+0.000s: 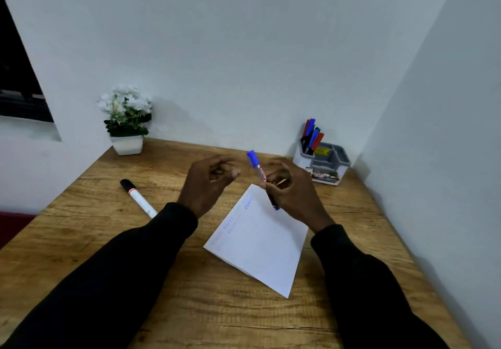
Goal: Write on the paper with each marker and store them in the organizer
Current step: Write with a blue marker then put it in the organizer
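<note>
Right hand (pixel 292 194) is gripping blue marker (pixel 261 172) over paper (pixel 260 240); left hand (pixel 206 183) is hovering loosely curled, holding nothing. Wooden desk (pixel 81 213) is sitting in a white-walled corner.

One wide-angle view sits at the person's head, facing forward and steeply down over the table (pixel 217 308). Both sleeves (pixel 113 267) enter from the bottom edge, with the left hand (pixel 206 183) and right hand (pixel 295 194) close below, mid-frame. The back wall (pixel 244 64) and side wall (pixel 447 158) close the far end.
</note>
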